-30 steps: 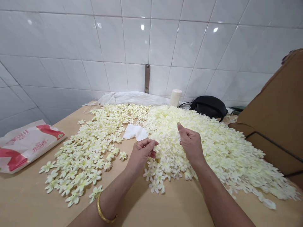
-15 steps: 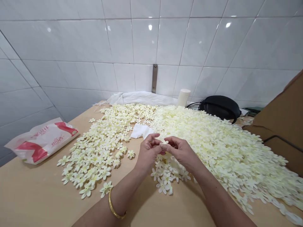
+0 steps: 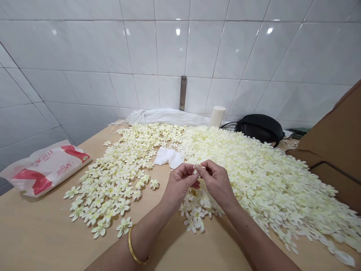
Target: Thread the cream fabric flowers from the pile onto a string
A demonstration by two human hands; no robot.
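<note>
A small cream artificial flower point(image 3: 198, 168) is pinched between my two hands, mostly covered by the fingers. My left hand point(image 3: 182, 182) grips it from the left with curled fingers. From the other side, my right hand point(image 3: 216, 180) presses thumb and fingers on the same flower. To the right spreads a large pile of pale petal pieces point(image 3: 254, 180), a few of them lying just under my hands. On the left lies a looser spread of flowers point(image 3: 113, 184) with yellowish centres. A white tissue point(image 3: 169, 157) rests on the table behind my left hand.
A red and white plastic packet point(image 3: 45, 167) lies at the left table edge. Along the tiled wall are white plastic sheeting point(image 3: 166, 116), a cream cylinder point(image 3: 217, 116) and a black pouch point(image 3: 256, 128). A cardboard box point(image 3: 332, 143) stands at the right.
My fingers have closed more tightly over the flower, which shows less now. My right hand has turned inward slightly. The whole view has shifted a little.
</note>
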